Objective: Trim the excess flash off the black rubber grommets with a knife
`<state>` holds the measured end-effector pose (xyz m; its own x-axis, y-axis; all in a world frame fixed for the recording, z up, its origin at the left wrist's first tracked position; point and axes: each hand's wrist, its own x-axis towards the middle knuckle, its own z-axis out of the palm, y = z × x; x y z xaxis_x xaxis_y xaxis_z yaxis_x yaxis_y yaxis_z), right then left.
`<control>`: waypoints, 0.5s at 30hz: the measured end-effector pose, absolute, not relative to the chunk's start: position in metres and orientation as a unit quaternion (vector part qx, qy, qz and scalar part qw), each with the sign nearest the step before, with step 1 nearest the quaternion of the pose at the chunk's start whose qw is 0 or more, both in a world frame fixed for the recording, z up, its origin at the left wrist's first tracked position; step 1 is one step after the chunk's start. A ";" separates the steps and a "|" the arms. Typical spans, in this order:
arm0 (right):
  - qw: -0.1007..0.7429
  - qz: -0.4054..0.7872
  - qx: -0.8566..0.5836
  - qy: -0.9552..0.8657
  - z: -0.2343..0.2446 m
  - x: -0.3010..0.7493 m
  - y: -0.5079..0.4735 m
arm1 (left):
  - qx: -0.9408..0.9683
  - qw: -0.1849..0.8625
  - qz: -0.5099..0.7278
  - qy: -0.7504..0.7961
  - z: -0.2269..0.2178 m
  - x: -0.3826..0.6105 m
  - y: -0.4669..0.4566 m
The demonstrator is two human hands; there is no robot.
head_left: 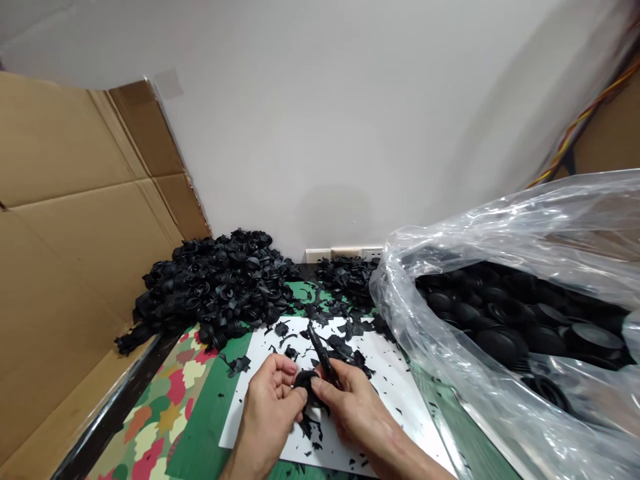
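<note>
Over a white sheet [400,413], my left hand [270,407] pinches a small round black rubber part [306,380] between thumb and fingers. My right hand [353,407] is closed around a slender black tool [323,353] whose tip points up and away; its exact kind cannot be made out. The right thumb also presses on the rubber part from the right side. Torn black scraps [313,427] lie on the sheet just under and around both hands. Fingers hide part of the rubber piece and the tool's lower end.
A heap of ribbed black rubber pieces [215,280] rises at the back left, beside a cardboard box [75,200]. To the right, a clear plastic bag [400,267] holds many round black rubber parts [495,320]. Power sockets [345,253] sit low against the wall.
</note>
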<state>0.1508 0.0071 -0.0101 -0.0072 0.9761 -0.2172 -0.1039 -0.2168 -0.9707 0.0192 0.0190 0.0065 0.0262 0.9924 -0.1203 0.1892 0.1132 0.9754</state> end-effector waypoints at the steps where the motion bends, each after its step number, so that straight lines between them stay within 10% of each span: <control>1: 0.470 0.565 -0.529 -0.424 -0.009 0.151 0.006 | 0.546 0.469 0.391 0.574 0.009 0.020 0.019; 8: 0.447 0.515 -0.558 -0.473 -0.003 0.156 0.004 | 0.678 0.278 0.268 0.625 0.031 0.028 0.015; 15: 0.437 0.449 -0.590 -0.510 -0.003 0.155 0.002 | 0.592 0.404 0.351 0.602 0.018 0.026 0.029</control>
<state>0.1547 0.0023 -0.0034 0.0769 0.9935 -0.0842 0.2099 -0.0987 -0.9727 0.0256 0.0286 0.0175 0.0285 0.9970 -0.0715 0.4303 0.0523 0.9011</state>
